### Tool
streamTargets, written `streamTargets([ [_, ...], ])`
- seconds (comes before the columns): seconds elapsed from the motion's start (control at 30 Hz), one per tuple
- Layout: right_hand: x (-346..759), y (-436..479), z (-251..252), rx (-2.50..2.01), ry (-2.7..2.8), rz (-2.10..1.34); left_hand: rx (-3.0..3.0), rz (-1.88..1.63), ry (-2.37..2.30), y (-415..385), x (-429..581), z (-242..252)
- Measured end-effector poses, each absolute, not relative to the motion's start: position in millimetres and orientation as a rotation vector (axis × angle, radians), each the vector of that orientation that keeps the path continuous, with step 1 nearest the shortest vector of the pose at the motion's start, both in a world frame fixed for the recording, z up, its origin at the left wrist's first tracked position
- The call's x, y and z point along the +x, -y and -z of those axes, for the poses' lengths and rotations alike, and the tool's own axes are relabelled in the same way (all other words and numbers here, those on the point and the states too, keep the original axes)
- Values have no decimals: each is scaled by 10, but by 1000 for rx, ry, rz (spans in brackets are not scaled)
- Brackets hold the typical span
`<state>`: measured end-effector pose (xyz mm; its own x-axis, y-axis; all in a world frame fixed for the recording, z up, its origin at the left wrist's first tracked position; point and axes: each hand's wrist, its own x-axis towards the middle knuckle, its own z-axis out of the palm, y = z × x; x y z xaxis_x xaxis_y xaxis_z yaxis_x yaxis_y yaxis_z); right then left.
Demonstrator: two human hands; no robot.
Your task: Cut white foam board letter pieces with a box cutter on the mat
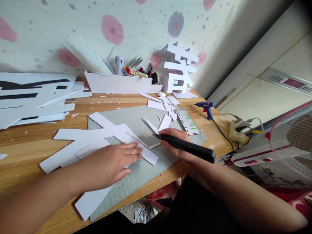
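A large white foam board cutout [114,130], shaped like a written character, lies across the grey-green cutting mat [138,118]. My left hand [120,159] rests flat on the cutout with its fingers stretched out. In my right hand [174,139] is a black utility knife [190,148], its tip pointing left, close to the cutout's right arm. A thin white strip [154,145] lies by the knife tip, beside the cutout. Slits show in the board near my left fingers. Whether the blade touches anything I cannot tell.
A blue glue gun [206,109] with a cord lies at the right, by a power strip [235,131] and a fan [290,136]. White scraps [165,104] and a phone [187,122] lie beyond my right hand. Cut boards [48,94], a tool box [119,83] and a standing white character [179,68] line the wall.
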<state>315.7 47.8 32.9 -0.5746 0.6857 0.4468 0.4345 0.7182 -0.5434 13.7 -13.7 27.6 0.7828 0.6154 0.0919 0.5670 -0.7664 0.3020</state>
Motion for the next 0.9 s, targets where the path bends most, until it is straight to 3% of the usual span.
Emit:
streamTargets([
  [0.17,3012,-585,-250,-861,2457,-316,2727,-322,-998,124,123,-256],
  [0.33,3042,-851,-264,-914,2771,38,2765,-330,-1339,-31,-72,-150],
  [0.5,3084,-974,-305,-1071,2736,139,2651,-419,-1709,-227,-307,78],
  [0.7,2774,-654,-387,-971,2667,25,2502,-327,-1842,-354,-393,171],
  [0.9,2481,-442,-378,-937,2915,-95,2553,-517,-1663,-454,-446,161],
])
